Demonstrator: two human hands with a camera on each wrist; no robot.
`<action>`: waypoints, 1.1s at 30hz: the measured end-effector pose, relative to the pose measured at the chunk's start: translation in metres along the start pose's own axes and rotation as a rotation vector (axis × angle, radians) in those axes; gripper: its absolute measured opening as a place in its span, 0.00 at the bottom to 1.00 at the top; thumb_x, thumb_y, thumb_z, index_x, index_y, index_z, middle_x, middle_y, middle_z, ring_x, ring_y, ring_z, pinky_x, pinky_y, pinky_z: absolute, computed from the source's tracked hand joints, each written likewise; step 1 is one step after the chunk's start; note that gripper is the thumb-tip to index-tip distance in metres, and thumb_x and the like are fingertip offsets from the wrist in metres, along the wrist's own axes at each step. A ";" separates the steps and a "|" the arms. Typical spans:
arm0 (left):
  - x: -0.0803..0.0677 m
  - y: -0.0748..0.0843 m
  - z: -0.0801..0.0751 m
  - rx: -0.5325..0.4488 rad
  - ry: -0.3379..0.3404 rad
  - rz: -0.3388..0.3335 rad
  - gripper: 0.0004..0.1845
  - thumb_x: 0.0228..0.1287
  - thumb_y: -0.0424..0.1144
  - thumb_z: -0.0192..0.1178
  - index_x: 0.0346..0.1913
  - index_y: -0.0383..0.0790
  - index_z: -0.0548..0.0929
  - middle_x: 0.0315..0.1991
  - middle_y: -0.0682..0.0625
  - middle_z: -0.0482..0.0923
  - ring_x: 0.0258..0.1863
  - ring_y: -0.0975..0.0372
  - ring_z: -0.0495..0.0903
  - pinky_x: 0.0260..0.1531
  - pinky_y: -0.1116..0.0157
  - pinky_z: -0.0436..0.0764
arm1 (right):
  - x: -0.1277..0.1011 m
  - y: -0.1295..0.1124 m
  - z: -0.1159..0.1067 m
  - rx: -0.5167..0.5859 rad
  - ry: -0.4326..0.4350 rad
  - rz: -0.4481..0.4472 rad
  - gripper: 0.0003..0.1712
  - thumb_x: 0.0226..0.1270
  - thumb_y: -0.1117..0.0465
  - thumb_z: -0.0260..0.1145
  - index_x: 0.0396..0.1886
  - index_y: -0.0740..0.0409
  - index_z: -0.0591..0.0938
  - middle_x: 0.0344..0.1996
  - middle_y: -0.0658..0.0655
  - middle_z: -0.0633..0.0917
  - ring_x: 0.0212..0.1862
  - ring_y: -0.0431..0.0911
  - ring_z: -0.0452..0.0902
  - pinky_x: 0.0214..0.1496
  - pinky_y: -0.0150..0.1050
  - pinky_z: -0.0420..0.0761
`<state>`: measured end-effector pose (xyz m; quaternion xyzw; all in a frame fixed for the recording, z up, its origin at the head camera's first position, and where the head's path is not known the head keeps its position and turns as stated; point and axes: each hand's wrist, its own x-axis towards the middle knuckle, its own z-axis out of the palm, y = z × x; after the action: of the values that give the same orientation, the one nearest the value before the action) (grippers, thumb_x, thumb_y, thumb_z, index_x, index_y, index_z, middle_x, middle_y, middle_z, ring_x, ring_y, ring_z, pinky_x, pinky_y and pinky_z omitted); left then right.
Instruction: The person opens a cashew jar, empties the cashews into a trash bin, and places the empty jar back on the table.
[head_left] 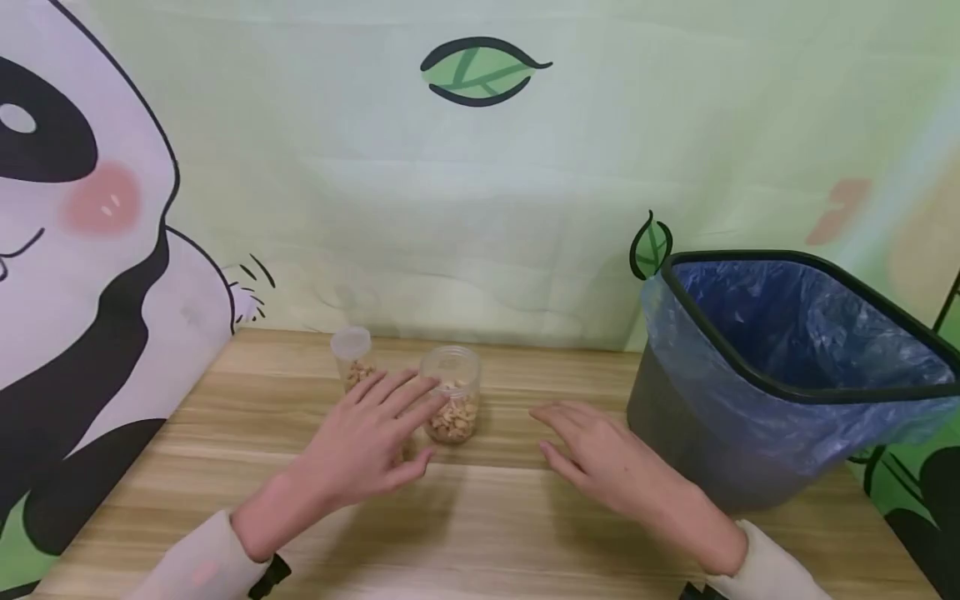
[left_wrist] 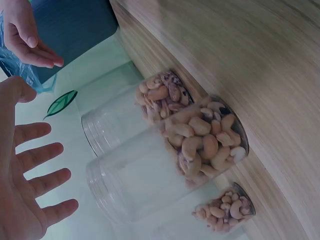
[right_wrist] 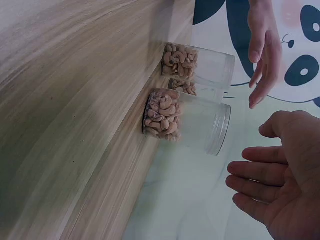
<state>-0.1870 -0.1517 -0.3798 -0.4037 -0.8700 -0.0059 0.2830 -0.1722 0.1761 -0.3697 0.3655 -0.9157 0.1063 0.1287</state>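
Three clear plastic jars holding cashews stand close together on the wooden table (head_left: 487,517). An open-topped jar (head_left: 452,404) (left_wrist: 200,145) (right_wrist: 180,117) is nearest the middle, and a smaller lidded jar (head_left: 352,354) stands behind it to the left. In the head view my left hand hides most of the third jar (left_wrist: 225,207). My left hand (head_left: 378,421) (left_wrist: 30,180) hovers just in front of the jars, fingers spread, holding nothing. To the right of the jars, my right hand (head_left: 588,446) (right_wrist: 270,185) is also spread flat and holding nothing.
A black waste bin (head_left: 675,425) lined with a blue bag stands tilted at the table's right side, close to my right wrist. A printed backdrop with a panda and leaves hangs behind the table.
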 end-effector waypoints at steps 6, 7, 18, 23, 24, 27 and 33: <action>-0.007 -0.004 0.003 -0.008 0.020 -0.026 0.31 0.68 0.58 0.52 0.69 0.46 0.75 0.68 0.45 0.74 0.68 0.46 0.71 0.66 0.42 0.69 | 0.002 -0.001 0.003 0.020 -0.025 -0.009 0.20 0.77 0.56 0.62 0.63 0.60 0.80 0.57 0.59 0.84 0.60 0.52 0.81 0.58 0.49 0.82; -0.008 -0.005 0.003 -0.011 0.022 -0.030 0.31 0.69 0.58 0.51 0.69 0.46 0.76 0.68 0.45 0.74 0.68 0.46 0.71 0.66 0.43 0.69 | 0.002 -0.001 0.004 0.023 -0.026 -0.013 0.20 0.77 0.56 0.62 0.62 0.60 0.80 0.57 0.59 0.84 0.60 0.52 0.81 0.58 0.49 0.82; -0.023 -0.013 0.005 -0.025 0.027 -0.119 0.31 0.72 0.59 0.48 0.68 0.43 0.76 0.68 0.44 0.74 0.67 0.45 0.71 0.65 0.43 0.70 | 0.007 -0.004 0.008 0.050 -0.021 -0.050 0.20 0.76 0.59 0.63 0.62 0.61 0.80 0.57 0.60 0.84 0.61 0.54 0.80 0.58 0.50 0.82; -0.029 -0.016 0.003 -0.035 0.004 -0.167 0.33 0.72 0.62 0.49 0.69 0.44 0.75 0.69 0.44 0.72 0.68 0.45 0.70 0.64 0.43 0.71 | 0.010 -0.006 0.007 0.062 0.004 -0.076 0.20 0.75 0.60 0.64 0.62 0.62 0.80 0.57 0.61 0.84 0.59 0.54 0.82 0.56 0.49 0.83; -0.031 -0.016 0.002 -0.042 0.003 -0.182 0.33 0.71 0.62 0.52 0.69 0.44 0.75 0.70 0.44 0.72 0.67 0.45 0.70 0.63 0.43 0.72 | 0.010 -0.007 0.007 0.066 0.002 -0.077 0.20 0.75 0.59 0.64 0.62 0.61 0.80 0.57 0.61 0.84 0.59 0.53 0.82 0.57 0.49 0.83; -0.035 -0.018 0.002 -0.084 0.010 -0.232 0.35 0.62 0.56 0.64 0.69 0.43 0.74 0.70 0.43 0.71 0.66 0.44 0.71 0.62 0.42 0.73 | 0.013 -0.009 0.006 0.066 -0.005 -0.086 0.20 0.76 0.58 0.63 0.63 0.60 0.80 0.59 0.60 0.83 0.59 0.53 0.81 0.57 0.49 0.83; -0.042 -0.021 0.004 -0.167 0.041 -0.316 0.40 0.57 0.52 0.72 0.70 0.40 0.72 0.69 0.42 0.71 0.63 0.44 0.72 0.61 0.40 0.72 | 0.017 -0.014 0.004 0.055 -0.014 -0.094 0.20 0.76 0.57 0.62 0.63 0.58 0.80 0.58 0.58 0.84 0.59 0.51 0.81 0.57 0.47 0.82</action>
<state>-0.1829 -0.1942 -0.3993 -0.2840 -0.9131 -0.1308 0.2617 -0.1752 0.1540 -0.3664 0.4123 -0.8951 0.1229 0.1168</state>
